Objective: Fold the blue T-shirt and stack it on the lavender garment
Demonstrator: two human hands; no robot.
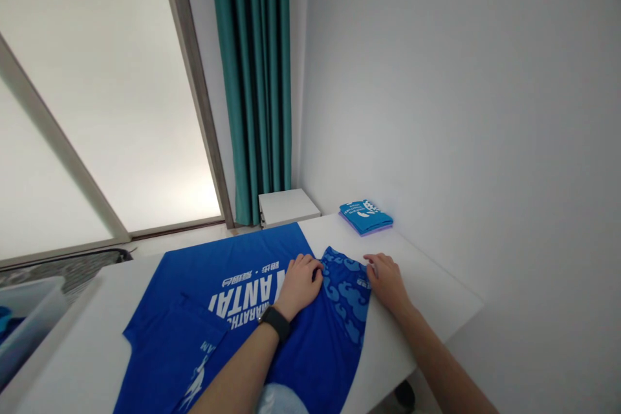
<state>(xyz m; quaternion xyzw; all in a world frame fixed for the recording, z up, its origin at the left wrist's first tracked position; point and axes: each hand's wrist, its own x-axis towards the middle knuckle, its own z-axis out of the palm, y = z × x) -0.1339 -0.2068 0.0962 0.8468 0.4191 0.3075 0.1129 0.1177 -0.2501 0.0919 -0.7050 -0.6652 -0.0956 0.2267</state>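
Head view: left hand [299,286] narrow, pinching a fold of the blue shirt [310,349]; right hand [387,283] spread wide, fingertips touching the shirt's patterned edge. Shirt lying across the white table [427,284], between both hands and past the table's left edge. Folded stack [365,217] at 1 o'clock, well apart from the hands, beside the wall; bin [29,326] at 9 o'clock, beyond the table edge.
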